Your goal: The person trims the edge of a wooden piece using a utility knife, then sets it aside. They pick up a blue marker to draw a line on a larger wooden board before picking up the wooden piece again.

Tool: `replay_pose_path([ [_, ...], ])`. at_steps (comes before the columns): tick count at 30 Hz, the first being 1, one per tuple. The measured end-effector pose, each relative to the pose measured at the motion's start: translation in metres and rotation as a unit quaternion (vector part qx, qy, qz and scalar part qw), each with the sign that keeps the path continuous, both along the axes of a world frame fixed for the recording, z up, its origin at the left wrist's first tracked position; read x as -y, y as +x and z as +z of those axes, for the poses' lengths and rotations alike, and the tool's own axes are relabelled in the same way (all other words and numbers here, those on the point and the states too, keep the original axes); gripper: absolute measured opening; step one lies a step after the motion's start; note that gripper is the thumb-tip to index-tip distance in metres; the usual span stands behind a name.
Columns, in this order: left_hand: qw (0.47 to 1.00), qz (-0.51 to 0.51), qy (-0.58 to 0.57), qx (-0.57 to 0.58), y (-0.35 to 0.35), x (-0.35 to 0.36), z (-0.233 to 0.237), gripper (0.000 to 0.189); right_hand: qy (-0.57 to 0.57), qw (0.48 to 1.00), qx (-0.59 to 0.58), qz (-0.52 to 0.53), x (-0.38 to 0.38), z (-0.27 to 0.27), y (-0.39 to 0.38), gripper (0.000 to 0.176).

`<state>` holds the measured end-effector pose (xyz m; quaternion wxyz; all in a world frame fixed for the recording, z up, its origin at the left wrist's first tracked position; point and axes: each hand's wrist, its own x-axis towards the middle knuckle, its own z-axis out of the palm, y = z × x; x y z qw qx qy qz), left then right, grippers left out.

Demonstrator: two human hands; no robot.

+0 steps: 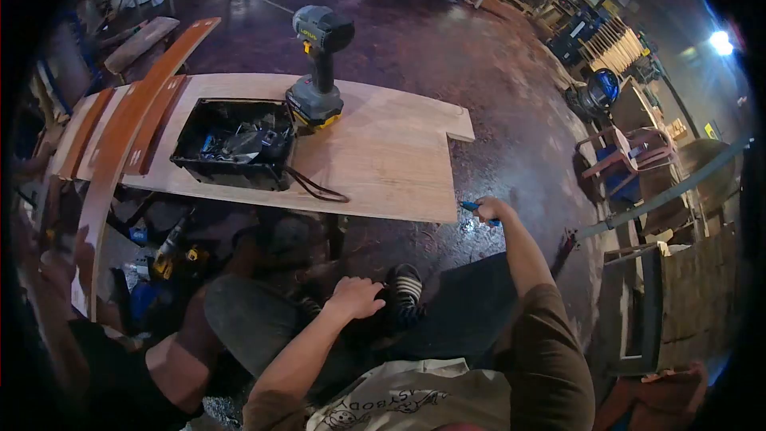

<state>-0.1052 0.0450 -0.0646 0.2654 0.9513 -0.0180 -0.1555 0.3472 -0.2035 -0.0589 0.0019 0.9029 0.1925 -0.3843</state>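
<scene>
Past the board's right end, my right hand [492,209] is closed around a slim blue pen-like tool [469,205]; its exact kind is too small to tell. My left hand [357,297] rests over my lap near my leg, holding nothing, its fingers loosely laid out. Ahead of both hands lies a pale wooden board [383,168] with a notch at its right corner. On the board stand a grey and black cordless impact driver [323,64], upright on its battery, and a black plastic box [231,179] with small metal and blue items inside. A brown strap loop [319,190] lies beside the box.
Reddish-brown wooden strips [152,96] lie across the board's left end. Another person's leg [187,359] is close at my left, near a yellow power drill [179,255] below the board. A wooden stool [630,148] and a metal pole [678,183] stand at the right.
</scene>
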Motion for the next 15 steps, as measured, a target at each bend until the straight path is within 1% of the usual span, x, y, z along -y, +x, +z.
replay_pose_path([
  [7,1.0,-0.009,0.013,-0.017,0.002,0.0,0.001,0.05,-0.031,1.0,0.002,0.0,-0.007,0.006,-0.013,0.032],
  [9,1.0,-0.009,0.009,-0.024,0.002,0.0,0.001,0.05,-0.072,0.995,0.011,0.07,-0.011,0.009,-0.014,0.033],
  [15,0.999,-0.004,0.001,-0.034,0.002,-0.001,0.003,0.051,-0.074,0.993,0.019,0.088,-0.006,-0.009,0.0,0.032],
])
